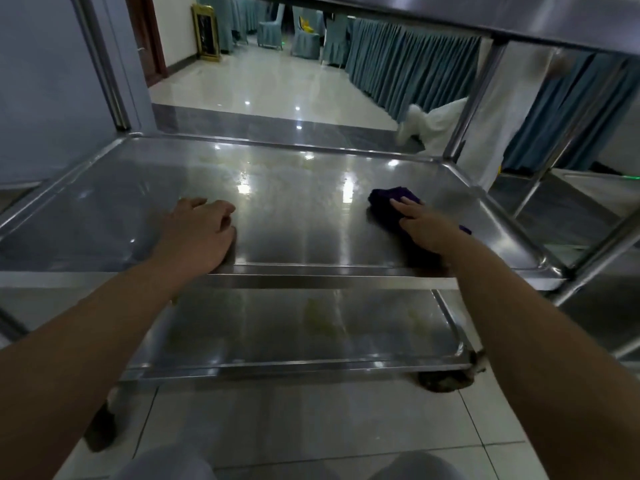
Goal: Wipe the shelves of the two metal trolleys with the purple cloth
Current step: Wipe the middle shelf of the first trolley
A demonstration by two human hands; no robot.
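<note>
Middle shelf (294, 220) — purple cloth (384, 197) under right hand (427, 232), fingers (406, 206) straight on top.

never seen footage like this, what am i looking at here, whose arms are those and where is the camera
There is no machine here. This is one picture from a wide-angle camera worn on a person's head, looking forward and down, so the two bare arms are that person's own. Their knees show at the bottom edge.

In front of them stands a metal trolley with shiny shelves. The left hand rests on the middle shelf near its front edge and holds nothing. The right hand presses a purple cloth flat onto the right side of the same shelf, fingers straight. The lower shelf has yellowish smears on it.
</note>
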